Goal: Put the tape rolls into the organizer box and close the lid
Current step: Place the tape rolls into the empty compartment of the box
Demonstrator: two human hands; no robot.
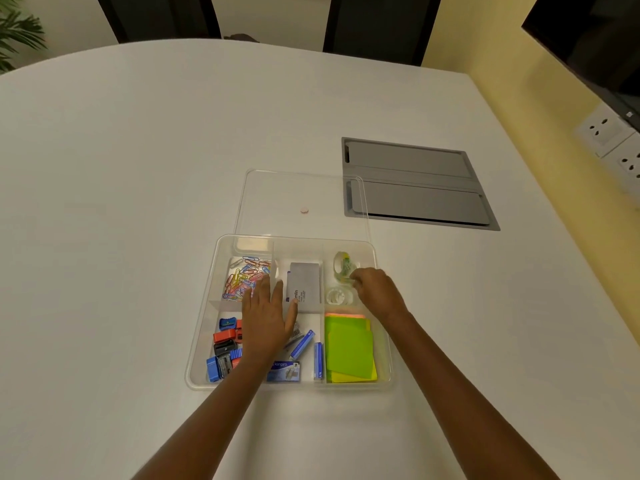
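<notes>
A clear organizer box [202, 341] sits on the white table. Its clear lid [301, 188] lies flat on the table just behind it. In the box's back right compartment one tape roll [343, 266] stands on edge, and a second tape roll [336, 296] lies flat in front of it. My right hand [375, 289] hovers over that compartment, its fingertips touching the upright roll. My left hand [268, 308] lies flat and spread over the box's middle, holding nothing.
Other compartments hold coloured paper clips [244, 275], a grey notepad [304, 284], sharpeners [225, 348], staple boxes [303, 344] and green sticky notes [349, 348]. A grey cable hatch [415, 185] is set into the table at the back right. Wall sockets [609, 136] are at the far right.
</notes>
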